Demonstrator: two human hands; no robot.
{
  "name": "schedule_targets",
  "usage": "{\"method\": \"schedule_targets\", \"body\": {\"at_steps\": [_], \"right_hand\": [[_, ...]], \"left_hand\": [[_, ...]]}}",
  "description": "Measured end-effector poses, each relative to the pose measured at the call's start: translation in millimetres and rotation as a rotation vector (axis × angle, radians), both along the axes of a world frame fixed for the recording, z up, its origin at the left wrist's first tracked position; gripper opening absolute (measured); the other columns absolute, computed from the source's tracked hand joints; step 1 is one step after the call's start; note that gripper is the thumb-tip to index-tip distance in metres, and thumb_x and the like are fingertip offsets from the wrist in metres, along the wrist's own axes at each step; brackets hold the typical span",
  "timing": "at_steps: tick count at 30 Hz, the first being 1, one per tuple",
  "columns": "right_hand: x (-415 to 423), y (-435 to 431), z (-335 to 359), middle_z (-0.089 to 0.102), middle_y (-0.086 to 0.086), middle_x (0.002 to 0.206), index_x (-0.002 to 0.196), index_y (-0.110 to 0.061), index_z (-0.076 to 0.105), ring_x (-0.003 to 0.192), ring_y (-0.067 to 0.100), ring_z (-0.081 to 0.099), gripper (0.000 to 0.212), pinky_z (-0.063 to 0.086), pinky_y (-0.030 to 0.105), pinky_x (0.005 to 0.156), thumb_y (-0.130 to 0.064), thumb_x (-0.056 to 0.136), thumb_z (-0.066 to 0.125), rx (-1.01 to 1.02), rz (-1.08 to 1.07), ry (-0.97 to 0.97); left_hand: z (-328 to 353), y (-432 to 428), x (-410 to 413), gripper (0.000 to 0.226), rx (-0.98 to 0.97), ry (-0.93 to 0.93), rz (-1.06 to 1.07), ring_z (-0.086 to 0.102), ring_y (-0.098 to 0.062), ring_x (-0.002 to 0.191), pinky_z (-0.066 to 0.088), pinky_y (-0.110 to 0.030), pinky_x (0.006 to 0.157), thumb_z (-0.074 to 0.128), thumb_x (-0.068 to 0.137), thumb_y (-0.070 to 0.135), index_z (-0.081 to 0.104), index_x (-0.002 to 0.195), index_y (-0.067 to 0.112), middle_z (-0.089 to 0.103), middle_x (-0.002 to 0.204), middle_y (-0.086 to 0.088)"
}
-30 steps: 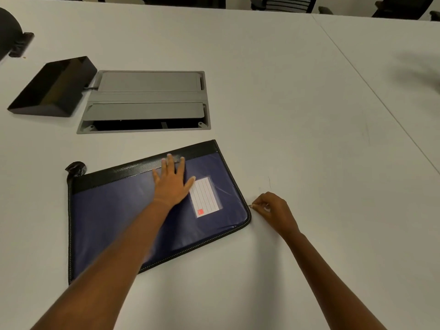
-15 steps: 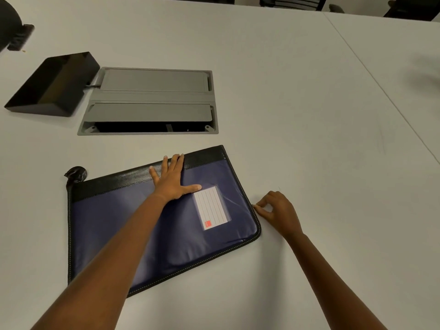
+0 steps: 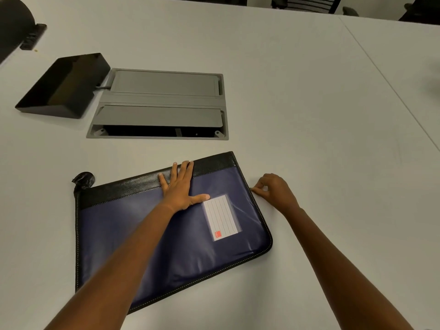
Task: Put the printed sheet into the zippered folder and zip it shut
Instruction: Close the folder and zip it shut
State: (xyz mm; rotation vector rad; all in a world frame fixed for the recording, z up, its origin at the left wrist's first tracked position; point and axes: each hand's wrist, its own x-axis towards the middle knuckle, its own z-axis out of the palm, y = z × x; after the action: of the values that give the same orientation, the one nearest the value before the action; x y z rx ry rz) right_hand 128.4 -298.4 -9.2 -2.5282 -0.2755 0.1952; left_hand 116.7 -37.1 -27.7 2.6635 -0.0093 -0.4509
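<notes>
A navy zippered folder (image 3: 142,234) with a black top band and a clear label pocket (image 3: 221,217) lies flat on the white table. My left hand (image 3: 179,189) presses on it, fingers straight and spread over the band. My right hand (image 3: 273,191) pinches the zipper pull (image 3: 252,190) at the folder's right edge, a little below the far right corner. No printed sheet is in sight. A black tab (image 3: 83,179) sticks out at the far left corner.
A grey cable hatch (image 3: 162,106) is set into the table behind the folder, its front flap ajar. A black wedge-shaped device (image 3: 64,84) stands to its left. A dark object (image 3: 12,25) sits at the far left, and chairs (image 3: 307,3) line the far edge.
My right hand has travelled up the folder's right edge from near the rounded lower corner toward the far corner. My left hand stays pressed on the folder.
</notes>
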Motion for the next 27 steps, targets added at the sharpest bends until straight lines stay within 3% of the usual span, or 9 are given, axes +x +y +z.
{"method": "schedule_targets", "body": {"at_steps": [6, 22, 27], "right_hand": [[34.5, 24.1, 7.0, 0.064, 0.026, 0.082, 0.075, 0.008, 0.065, 0.078, 0.035, 0.057, 0.018, 0.038, 0.030, 0.067, -0.009, 0.080, 0.065, 0.015, -0.002, 0.035], [95.9, 53.3, 14.2, 0.066, 0.026, 0.092, 0.081, 0.008, 0.065, 0.086, 0.037, 0.060, 0.014, 0.047, 0.041, 0.077, -0.005, 0.081, 0.061, -0.058, 0.032, 0.052], [88.2, 56.9, 9.3, 0.068, 0.025, 0.093, 0.087, 0.006, 0.066, 0.088, 0.036, 0.062, 0.014, 0.048, 0.041, 0.080, -0.006, 0.083, 0.060, 0.014, -0.085, 0.053]], "left_hand": [[1.0, 0.1, -1.3, 0.107, 0.007, -0.004, -0.007, -0.020, -0.024, 0.143, -0.016, -0.059, 0.109, 0.058, 0.074, 0.061, -0.010, 0.146, 0.022, -0.013, 0.158, 0.001], [-0.1, 0.1, -2.2, 0.104, 0.032, 0.005, -0.032, -0.022, -0.024, 0.143, -0.017, -0.058, 0.109, 0.055, 0.075, 0.063, -0.012, 0.146, 0.024, -0.015, 0.157, 0.001], [0.7, 0.2, -2.4, 0.104, 0.024, 0.016, -0.037, -0.023, -0.024, 0.142, -0.019, -0.058, 0.108, 0.054, 0.076, 0.063, -0.012, 0.145, 0.024, -0.017, 0.157, 0.001]]}}
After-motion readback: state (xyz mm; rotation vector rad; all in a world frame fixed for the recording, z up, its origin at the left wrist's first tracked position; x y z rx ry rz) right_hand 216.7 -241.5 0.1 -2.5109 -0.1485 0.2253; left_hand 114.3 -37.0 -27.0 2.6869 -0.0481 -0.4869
